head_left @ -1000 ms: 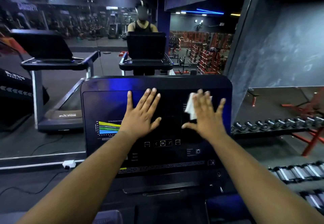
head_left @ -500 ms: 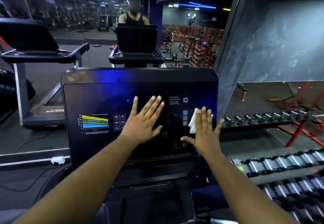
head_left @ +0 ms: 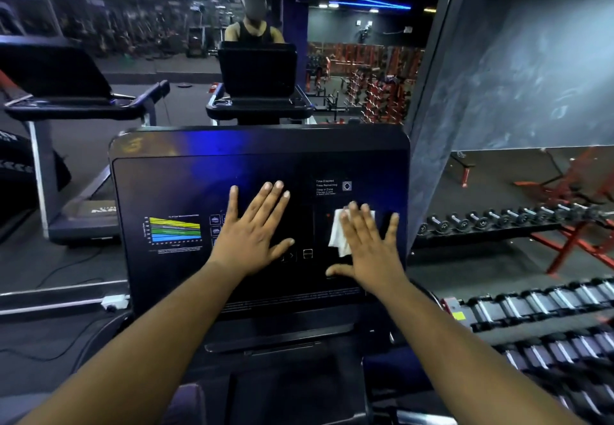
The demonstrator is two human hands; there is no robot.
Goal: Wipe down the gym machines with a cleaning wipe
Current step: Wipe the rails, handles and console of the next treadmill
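Note:
A black treadmill console panel [head_left: 186,188] fills the middle of the head view, with a coloured chart at its lower left. My right hand [head_left: 368,251] lies flat, fingers straight, pressing a white cleaning wipe [head_left: 337,235] against the panel's right side; part of the wipe is hidden under my fingers. My left hand [head_left: 254,235] rests flat on the middle of the panel with fingers spread and holds nothing.
A mirror wall ahead reflects a person behind a treadmill console [head_left: 257,68]. Another treadmill [head_left: 79,105] stands at the left. Dumbbell racks [head_left: 531,308] with several dumbbells sit at the right. A power strip [head_left: 114,301] and cables lie on the floor, left.
My right hand slid the wipe down the right side of the panel. My left hand stayed flat near the panel's middle. The head camera shifted, so the console sits lower in view.

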